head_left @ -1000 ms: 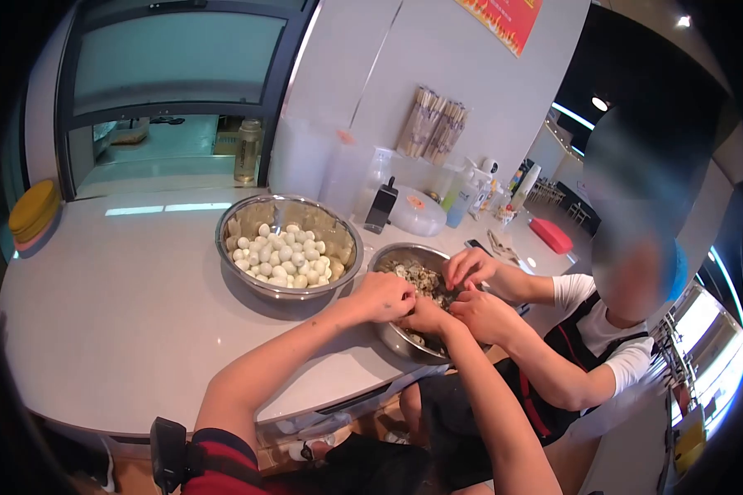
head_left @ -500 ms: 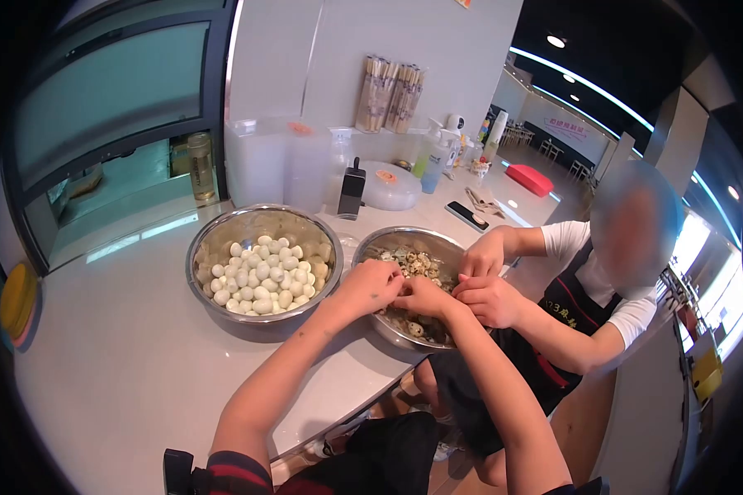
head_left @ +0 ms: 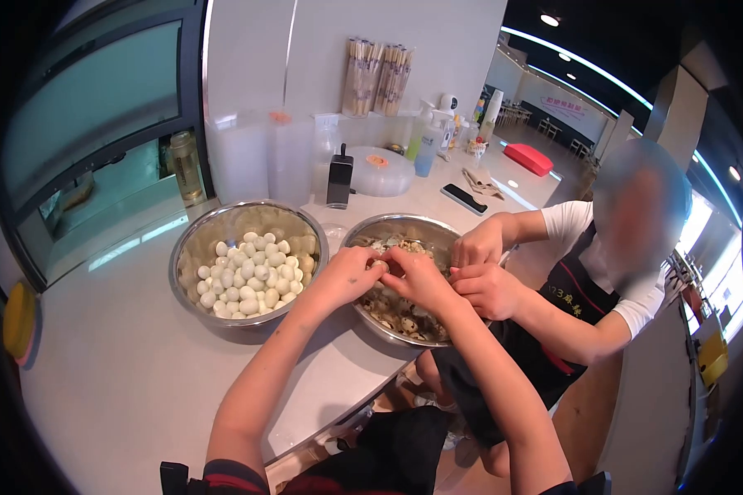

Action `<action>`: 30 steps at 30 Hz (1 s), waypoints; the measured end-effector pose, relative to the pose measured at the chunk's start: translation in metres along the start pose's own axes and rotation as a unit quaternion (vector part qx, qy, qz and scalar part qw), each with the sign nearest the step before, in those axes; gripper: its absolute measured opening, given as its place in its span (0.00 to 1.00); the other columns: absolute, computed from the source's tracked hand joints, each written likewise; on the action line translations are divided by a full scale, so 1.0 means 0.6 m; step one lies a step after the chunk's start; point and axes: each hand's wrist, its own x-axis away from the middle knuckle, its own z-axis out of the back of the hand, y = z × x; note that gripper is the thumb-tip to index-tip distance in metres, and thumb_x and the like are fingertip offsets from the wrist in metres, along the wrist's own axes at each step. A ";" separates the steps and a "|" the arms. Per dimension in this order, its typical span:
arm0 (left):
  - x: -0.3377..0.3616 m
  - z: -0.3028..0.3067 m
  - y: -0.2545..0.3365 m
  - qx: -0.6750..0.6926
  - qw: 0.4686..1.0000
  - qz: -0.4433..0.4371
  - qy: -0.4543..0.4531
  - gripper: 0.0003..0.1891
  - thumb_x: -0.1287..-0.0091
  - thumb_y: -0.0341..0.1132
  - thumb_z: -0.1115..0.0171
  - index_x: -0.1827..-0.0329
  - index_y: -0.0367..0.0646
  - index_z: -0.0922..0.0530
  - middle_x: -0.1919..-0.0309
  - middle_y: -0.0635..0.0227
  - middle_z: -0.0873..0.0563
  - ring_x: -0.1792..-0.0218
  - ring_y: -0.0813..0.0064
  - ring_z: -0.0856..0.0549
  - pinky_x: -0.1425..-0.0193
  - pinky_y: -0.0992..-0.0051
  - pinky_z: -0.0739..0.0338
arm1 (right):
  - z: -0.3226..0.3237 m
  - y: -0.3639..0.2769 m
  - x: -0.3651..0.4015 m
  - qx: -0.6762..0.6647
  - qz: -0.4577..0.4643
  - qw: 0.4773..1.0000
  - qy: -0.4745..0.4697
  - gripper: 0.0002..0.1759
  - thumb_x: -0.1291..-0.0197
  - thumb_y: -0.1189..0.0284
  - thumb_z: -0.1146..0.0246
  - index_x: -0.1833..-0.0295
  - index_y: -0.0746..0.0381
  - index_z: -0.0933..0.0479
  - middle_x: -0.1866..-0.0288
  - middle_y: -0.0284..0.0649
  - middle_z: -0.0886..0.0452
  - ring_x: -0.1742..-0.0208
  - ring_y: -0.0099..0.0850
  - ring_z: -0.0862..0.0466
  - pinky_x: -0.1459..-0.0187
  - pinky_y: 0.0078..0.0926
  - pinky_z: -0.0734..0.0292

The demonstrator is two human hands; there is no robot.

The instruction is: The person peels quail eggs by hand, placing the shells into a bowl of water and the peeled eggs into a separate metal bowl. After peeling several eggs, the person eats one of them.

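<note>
My left hand (head_left: 349, 274) and my right hand (head_left: 415, 279) meet over the left part of a steel bowl (head_left: 388, 330) that holds speckled quail eggs and bits of shell. Between my fingertips is a small quail egg (head_left: 380, 265), mostly covered by them, and both hands pinch it. To the left stands another steel bowl (head_left: 191, 304), heaped with peeled white eggs (head_left: 248, 276). A co-worker's two hands (head_left: 483, 276) are close together at the right rim of the speckled-egg bowl; what they hold is hidden.
Behind the bowls stand a black device (head_left: 339, 177), a round plastic container (head_left: 380, 172) and pump bottles (head_left: 428, 148). A phone (head_left: 463, 199), a cloth (head_left: 482, 183) and a red box (head_left: 527, 159) lie farther right. The co-worker (head_left: 586, 289) sits at the right.
My hands have lifted slightly from the bowl's contents, and an egg now shows between my fingers. The view has shifted, with the bowls appearing a little farther left.
</note>
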 end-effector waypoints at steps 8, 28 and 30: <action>0.002 0.030 0.016 0.119 0.982 0.124 -0.083 0.13 0.43 0.36 0.43 0.73 0.31 0.21 0.82 0.67 0.20 0.79 0.82 0.22 0.74 0.83 0.28 | 0.003 -0.022 0.000 -0.050 0.017 0.998 0.023 0.11 0.52 0.71 0.40 0.63 0.65 0.28 0.72 0.46 0.23 0.70 0.39 0.22 0.68 0.29 0.29; -0.028 0.008 0.016 0.439 0.882 0.131 -0.108 0.13 0.37 0.34 0.50 0.56 0.33 0.27 0.71 0.70 0.22 0.73 0.84 0.27 0.68 0.85 0.32 | 0.020 -0.011 0.019 -0.124 0.094 0.974 0.165 0.06 0.51 0.75 0.42 0.68 0.67 0.30 0.72 0.45 0.27 0.70 0.40 0.24 0.68 0.30 0.31; -0.028 0.006 0.011 0.443 0.880 0.142 -0.101 0.13 0.37 0.33 0.49 0.54 0.33 0.28 0.69 0.70 0.22 0.71 0.84 0.27 0.67 0.84 0.32 | 0.019 -0.013 0.018 -0.117 0.086 0.972 0.186 0.07 0.51 0.74 0.42 0.69 0.66 0.31 0.72 0.45 0.27 0.70 0.41 0.24 0.68 0.31 0.30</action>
